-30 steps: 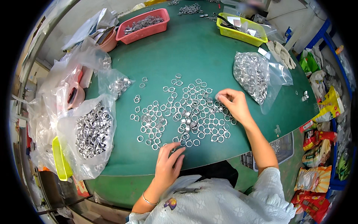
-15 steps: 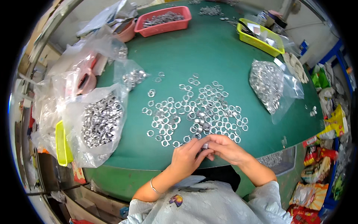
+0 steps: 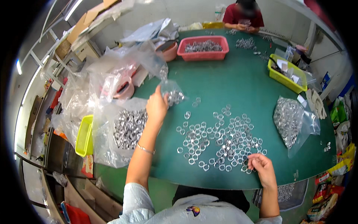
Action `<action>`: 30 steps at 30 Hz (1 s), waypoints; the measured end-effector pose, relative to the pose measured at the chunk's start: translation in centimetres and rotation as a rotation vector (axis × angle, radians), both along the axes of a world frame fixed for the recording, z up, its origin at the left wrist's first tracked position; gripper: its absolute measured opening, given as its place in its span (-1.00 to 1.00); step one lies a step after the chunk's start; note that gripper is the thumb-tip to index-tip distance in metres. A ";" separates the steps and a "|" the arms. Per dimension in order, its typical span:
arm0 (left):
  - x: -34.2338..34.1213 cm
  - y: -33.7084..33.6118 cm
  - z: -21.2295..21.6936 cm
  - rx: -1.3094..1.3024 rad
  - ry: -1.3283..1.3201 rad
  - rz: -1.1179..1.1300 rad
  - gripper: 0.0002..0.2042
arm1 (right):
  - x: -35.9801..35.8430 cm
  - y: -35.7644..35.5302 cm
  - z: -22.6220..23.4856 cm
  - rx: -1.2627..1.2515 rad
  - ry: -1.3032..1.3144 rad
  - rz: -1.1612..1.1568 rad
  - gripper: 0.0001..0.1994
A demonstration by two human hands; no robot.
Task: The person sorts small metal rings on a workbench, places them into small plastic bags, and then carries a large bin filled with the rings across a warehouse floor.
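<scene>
My left hand (image 3: 157, 106) reaches out to the far left, beside a small clear bag (image 3: 174, 93) with shiny metal pieces in it. Its index finger and thumb are apart; the other fingers are partly hidden. Low on the right, my right hand (image 3: 262, 168) has its fingers bent together at the edge of the spread of metal rings (image 3: 220, 131). A ring (image 3: 246, 162) shows at those fingertips, partly covered. Several duller grey rings (image 3: 226, 148) lie bunched in the middle of the spread.
A large open plastic bag (image 3: 130, 128) of metal rings lies at the left, next to a yellow-green tray (image 3: 85, 136). At the right lies another filled bag (image 3: 289, 121). Farther back stand a pink basket (image 3: 203, 54) and a yellow basket (image 3: 287, 74). A person (image 3: 244, 16) sits across the table.
My hands were together over the table's near edge, around a small metal piece. They have parted: the left went far left to the small bag, the right onto the rings. The view has shifted.
</scene>
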State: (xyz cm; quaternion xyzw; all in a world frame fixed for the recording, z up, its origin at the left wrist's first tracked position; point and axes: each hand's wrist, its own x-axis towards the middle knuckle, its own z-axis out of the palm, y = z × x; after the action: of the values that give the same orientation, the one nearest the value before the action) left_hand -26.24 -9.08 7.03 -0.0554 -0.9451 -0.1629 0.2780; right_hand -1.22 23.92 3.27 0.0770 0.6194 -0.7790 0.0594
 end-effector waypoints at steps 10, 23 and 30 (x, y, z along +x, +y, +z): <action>8.0 4.1 0.7 0.177 0.184 -0.256 -0.44 | -0.8 -1.9 11.2 0.868 0.717 0.404 -0.79; 11.2 2.8 1.9 0.141 0.109 -0.321 -0.35 | 4.9 -11.0 25.7 2.059 1.245 0.346 -0.63; 2.2 7.4 15.8 0.347 0.395 -0.536 -0.39 | 2.5 -8.4 26.6 2.189 1.453 0.097 -0.68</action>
State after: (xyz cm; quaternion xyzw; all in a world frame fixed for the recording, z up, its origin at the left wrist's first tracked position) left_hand -24.05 -1.67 22.81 -0.2831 -0.7836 -0.3735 0.4079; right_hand 1.32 15.54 29.88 -0.3712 0.8188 0.2625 -0.3505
